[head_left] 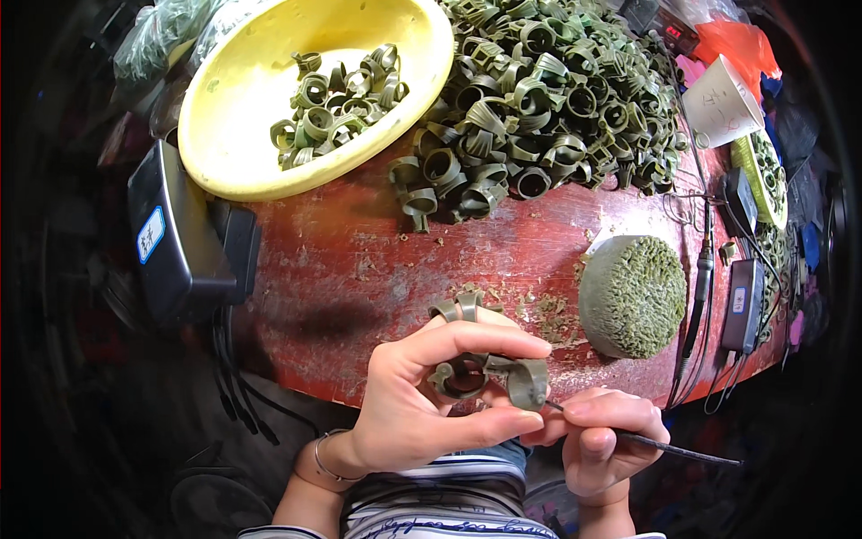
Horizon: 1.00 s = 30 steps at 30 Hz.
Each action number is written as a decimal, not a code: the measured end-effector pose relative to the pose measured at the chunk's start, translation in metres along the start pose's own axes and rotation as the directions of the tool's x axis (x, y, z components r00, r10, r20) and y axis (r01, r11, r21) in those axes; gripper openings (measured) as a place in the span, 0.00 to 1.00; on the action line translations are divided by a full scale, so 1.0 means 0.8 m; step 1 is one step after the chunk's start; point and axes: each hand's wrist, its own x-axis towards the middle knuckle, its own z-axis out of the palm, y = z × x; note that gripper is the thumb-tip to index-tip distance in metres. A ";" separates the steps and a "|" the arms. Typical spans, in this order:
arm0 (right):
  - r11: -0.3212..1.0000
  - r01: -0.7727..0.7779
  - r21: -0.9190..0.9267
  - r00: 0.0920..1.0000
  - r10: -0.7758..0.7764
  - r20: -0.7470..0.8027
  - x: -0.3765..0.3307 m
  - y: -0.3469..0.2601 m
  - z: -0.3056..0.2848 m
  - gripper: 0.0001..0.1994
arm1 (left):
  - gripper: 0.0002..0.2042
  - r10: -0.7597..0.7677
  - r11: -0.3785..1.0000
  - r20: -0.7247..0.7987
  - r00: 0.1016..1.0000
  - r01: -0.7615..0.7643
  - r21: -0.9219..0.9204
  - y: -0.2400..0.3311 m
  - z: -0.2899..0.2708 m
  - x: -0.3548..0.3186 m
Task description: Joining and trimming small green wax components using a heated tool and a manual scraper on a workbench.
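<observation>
My left hand (404,404) pinches a dull green ring (527,384) between thumb and forefinger, above the near edge of the red table. Another green ring (446,382) sits in the curl of that hand, and green bands (467,308) show beyond its knuckles, seemingly worn on the other fingers. My right hand (611,431) is closed around a thin dark pen-like tool (691,453). Its narrow tip points left and meets, or nearly meets, the lower edge of the pinched ring; exact contact is hard to tell.
A large heap of green rings (566,99) covers the table's far side. Left of it, a tilted yellow bowl (224,153) holds several more. A round block with a crumbly green top (633,296) stands right. Cables, small dark boxes (743,305) and a white cup (721,103) line the right edge.
</observation>
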 end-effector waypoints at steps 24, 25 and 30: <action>0.947 0.088 -0.310 0.992 -0.054 0.116 0.018 0.003 0.007 0.08 | 0.18 0.280 0.852 -0.111 0.953 -0.194 0.487 0.006 0.003 0.000; 0.949 0.082 -0.304 0.993 -0.053 0.102 0.017 0.004 0.007 0.09 | 0.18 0.301 0.838 -0.123 0.946 -0.200 0.507 0.006 0.002 -0.001; 0.948 -0.066 -0.312 0.993 0.032 -0.110 0.001 -0.002 0.017 0.22 | 0.21 0.349 0.793 -0.131 0.928 -0.218 0.569 0.013 -0.001 -0.008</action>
